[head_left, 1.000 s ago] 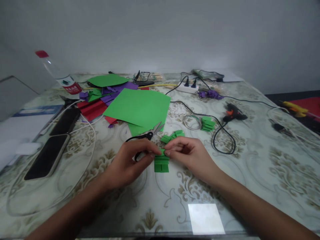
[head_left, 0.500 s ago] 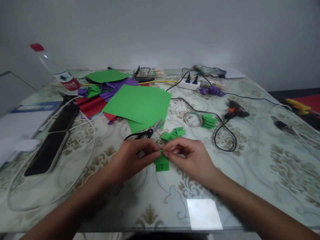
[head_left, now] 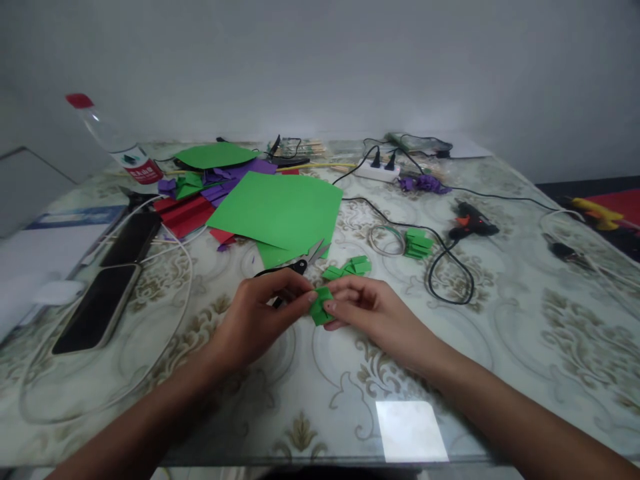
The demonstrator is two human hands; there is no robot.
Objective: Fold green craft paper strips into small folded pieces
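Between the fingertips of both hands is a small folded piece of green paper [head_left: 321,307], just above the table. My left hand [head_left: 267,303] pinches its left edge between thumb and fingers. On the other side my right hand [head_left: 367,303] grips it, thumb on its face and fingers behind. Just beyond the hands lie more folded green pieces [head_left: 349,267]. Black-handled scissors [head_left: 300,266] rest beside them with blades apart, their handles partly hidden by my left hand. Farther right, a bundle of folded green paper [head_left: 418,244] sits next to a ring-shaped roll [head_left: 387,240].
Green sheets [head_left: 280,210] cover red and purple paper at the back left. A glue gun [head_left: 473,221] lies right, its black cord looping across the table. Phones [head_left: 97,310], a white cable and a tilted bottle [head_left: 123,147] are left. A white power strip [head_left: 379,170] stands behind.
The folded green piece has been lifted and turned, so it now shows a different face between my fingers. My right fingers have moved behind it. The surrounding things lie as before.
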